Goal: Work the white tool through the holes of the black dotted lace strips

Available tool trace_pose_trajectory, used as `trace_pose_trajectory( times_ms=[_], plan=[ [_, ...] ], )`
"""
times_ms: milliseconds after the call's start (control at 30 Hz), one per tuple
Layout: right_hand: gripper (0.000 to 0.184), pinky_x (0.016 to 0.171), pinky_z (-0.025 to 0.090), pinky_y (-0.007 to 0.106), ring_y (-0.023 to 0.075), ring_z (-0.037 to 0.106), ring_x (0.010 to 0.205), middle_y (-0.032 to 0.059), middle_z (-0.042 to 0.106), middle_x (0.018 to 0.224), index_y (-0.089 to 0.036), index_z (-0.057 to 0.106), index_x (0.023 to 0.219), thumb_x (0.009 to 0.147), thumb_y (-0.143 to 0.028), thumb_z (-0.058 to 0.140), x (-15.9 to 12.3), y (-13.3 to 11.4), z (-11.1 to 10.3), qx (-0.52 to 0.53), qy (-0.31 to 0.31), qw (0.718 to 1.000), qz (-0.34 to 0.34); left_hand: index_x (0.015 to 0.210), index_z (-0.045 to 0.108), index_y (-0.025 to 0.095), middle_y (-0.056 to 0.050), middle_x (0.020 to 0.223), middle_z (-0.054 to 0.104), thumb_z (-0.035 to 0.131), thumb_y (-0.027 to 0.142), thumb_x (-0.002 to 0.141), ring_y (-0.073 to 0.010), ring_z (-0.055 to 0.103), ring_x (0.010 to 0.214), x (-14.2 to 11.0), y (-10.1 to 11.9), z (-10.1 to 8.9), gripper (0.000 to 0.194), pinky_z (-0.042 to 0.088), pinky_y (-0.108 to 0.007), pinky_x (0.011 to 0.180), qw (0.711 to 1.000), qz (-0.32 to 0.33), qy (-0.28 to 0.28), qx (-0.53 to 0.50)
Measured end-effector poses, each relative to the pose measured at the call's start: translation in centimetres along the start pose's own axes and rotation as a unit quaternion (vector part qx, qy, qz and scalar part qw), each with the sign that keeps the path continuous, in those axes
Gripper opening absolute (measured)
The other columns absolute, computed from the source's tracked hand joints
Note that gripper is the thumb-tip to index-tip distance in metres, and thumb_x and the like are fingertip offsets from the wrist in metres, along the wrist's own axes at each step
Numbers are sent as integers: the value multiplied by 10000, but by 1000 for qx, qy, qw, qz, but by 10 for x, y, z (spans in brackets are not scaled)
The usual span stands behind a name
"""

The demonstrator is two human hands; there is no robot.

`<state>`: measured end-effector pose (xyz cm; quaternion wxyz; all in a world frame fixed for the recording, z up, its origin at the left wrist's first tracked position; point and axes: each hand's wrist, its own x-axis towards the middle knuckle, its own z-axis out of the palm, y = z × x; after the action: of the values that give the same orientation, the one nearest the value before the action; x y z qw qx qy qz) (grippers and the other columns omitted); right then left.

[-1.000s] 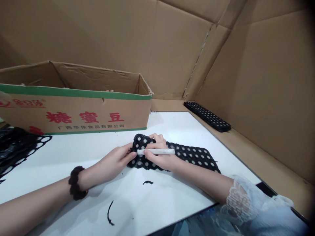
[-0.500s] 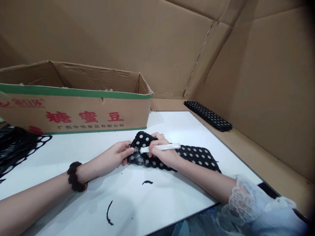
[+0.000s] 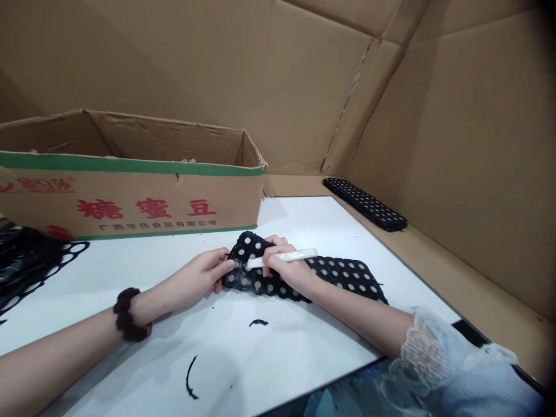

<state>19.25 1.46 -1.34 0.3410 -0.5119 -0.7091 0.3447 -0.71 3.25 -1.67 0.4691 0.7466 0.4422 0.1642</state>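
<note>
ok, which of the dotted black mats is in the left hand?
The near mat, under the white pen: the left hand pinches its left end. The farther mat lies along the cardboard wall, with no hand on it.

"What sort of place are we in?"

"We'd call it a workshop bench. We have a white tabletop [image 3: 304,347] boxed in by tall cardboard panels [image 3: 174,63], with a big open carton [image 3: 234,188] standing on it."

"What else tells us that?"

"We can see curved black scraps [image 3: 259,322] strewn on the white, a pen-like tool [image 3: 295,255] held at a dotted black strip [image 3: 334,272], and more dotted black material [image 3: 365,204] lying by the right-hand panel."
</note>
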Motion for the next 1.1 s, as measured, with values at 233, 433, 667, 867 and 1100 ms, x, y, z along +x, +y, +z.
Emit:
trace_pose_trajectory(
  times_ms=[233, 433, 667, 867, 1100],
  plan=[
    [267, 970, 267, 385, 203, 392, 1065, 14, 520, 937, -205, 598, 510, 747, -172, 479, -1, -2, -1, -25, -6, 1000, 7, 795, 449, 181, 44, 552, 467, 348, 484, 849, -121, 427, 484, 4, -5, 1, 323, 328, -240, 492, 1000, -9, 15, -6],
    [271, 937, 301, 391, 207, 378, 1057, 22, 507, 952, -216, 604, 548, 784, -242, 473, -4, -2, 7, -87, -13, 996, -12, 706, 345, 210, 29, 607, 467, 323, 384, 877, -140, 435, 528, -8, 8, 13, 245, 298, -251, 506, 985, 61, 79, 138],
    [261, 967, 290, 385, 200, 417, 1048, 10, 534, 942, -209, 580, 512, 748, -196, 470, 0, -1, 4, -33, 0, 999, 9, 730, 395, 207, 11, 619, 470, 292, 417, 875, -156, 436, 548, -7, 9, 5, 276, 330, -265, 524, 983, 40, 74, 165],
    [241, 957, 294, 374, 199, 423, 1051, 7, 544, 960, -200, 576, 497, 718, -152, 493, -3, -1, 0, -33, -16, 999, -28, 877, 539, 208, -10, 862, 585, 343, 437, 862, -179, 516, 793, -1, 8, -11, 302, 391, -252, 686, 993, 72, -60, 70],
    [237, 959, 296, 385, 203, 412, 1068, 18, 518, 986, -200, 590, 501, 713, -141, 503, -4, -1, 2, -42, -33, 998, -31, 627, 442, 189, 24, 603, 423, 378, 487, 826, -120, 351, 528, -1, -2, -12, 364, 277, -225, 463, 991, 11, -63, 121]
  ],
)
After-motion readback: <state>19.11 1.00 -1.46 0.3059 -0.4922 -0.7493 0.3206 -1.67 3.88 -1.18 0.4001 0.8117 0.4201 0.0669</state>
